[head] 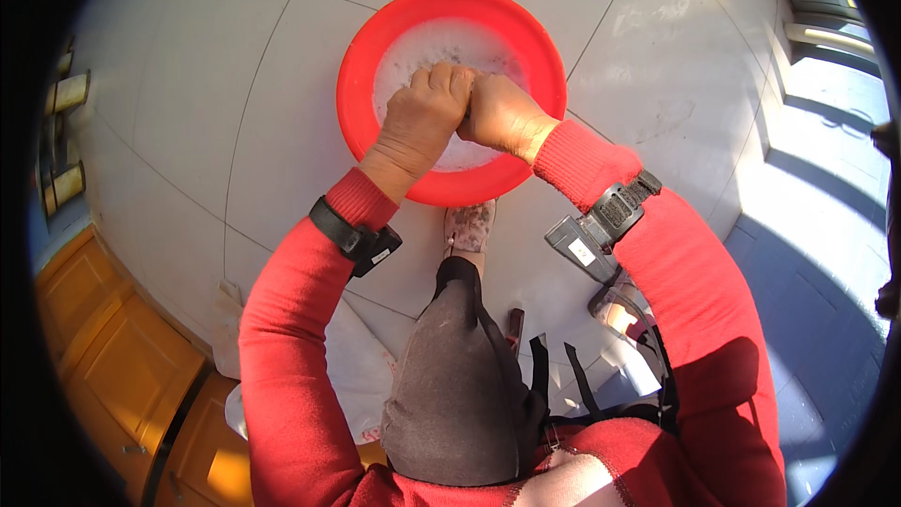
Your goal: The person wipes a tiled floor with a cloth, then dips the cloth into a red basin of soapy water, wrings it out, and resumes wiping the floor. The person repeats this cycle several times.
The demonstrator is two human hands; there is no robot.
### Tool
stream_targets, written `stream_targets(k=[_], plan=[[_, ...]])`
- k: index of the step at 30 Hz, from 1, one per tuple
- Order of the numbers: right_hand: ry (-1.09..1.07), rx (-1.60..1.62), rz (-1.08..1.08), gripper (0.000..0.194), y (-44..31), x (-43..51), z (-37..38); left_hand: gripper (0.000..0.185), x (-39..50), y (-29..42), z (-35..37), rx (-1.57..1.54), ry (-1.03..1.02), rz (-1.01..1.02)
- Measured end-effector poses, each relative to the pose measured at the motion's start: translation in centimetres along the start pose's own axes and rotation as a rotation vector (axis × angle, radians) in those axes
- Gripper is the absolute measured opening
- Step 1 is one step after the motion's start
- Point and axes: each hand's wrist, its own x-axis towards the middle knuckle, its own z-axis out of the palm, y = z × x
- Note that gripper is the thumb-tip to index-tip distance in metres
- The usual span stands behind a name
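Observation:
A round red plastic basin (357, 84) stands on the tiled floor in front of me, holding water topped with white suds (415, 42). Over the basin, my left hand (426, 105) and my right hand (503, 109) are clenched against each other, knuckles up. A small dark bit of something shows in the gap between them. Its bulk is hidden inside the fists, so its kind is unclear. Darker specks float in the foam just beyond my fingers.
My shoe (470, 225) is close to the basin's near rim. A whitish plastic bag (352, 359) lies left of my leg. Orange wooden cabinet doors (134, 359) line the lower left. Black devices are strapped to both forearms. Sunlight falls on blue flooring (781, 296) at right.

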Motion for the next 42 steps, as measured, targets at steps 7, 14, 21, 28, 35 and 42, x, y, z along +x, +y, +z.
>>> stream_targets(k=[7,14,21,28,35,42], plan=[[-0.023,-0.177,0.108,0.027,-1.1,-2.4,-0.7,0.019,-0.3,1.5,-0.1,-0.261,-0.260,-0.248],[0.130,-0.364,-0.134,0.023,0.1,-3.3,-0.3,0.024,-0.1,1.6,0.1,-0.629,-0.474,-0.474],[0.131,-0.382,-0.170,0.025,0.8,-3.6,-0.3,0.050,-0.4,1.1,-1.1,-1.199,-0.709,-0.687],[-0.194,0.617,0.349,0.020,0.4,-2.8,-2.3,0.055,-1.7,1.2,-4.1,-0.013,0.084,0.208],[-0.386,0.414,0.159,0.013,-1.0,-3.5,-2.1,0.025,-1.8,0.8,-2.7,-0.187,0.012,0.167],[-0.080,-0.160,0.277,0.022,-0.8,-3.0,0.0,0.019,-0.9,1.6,-0.3,-0.257,-0.108,-0.055]])
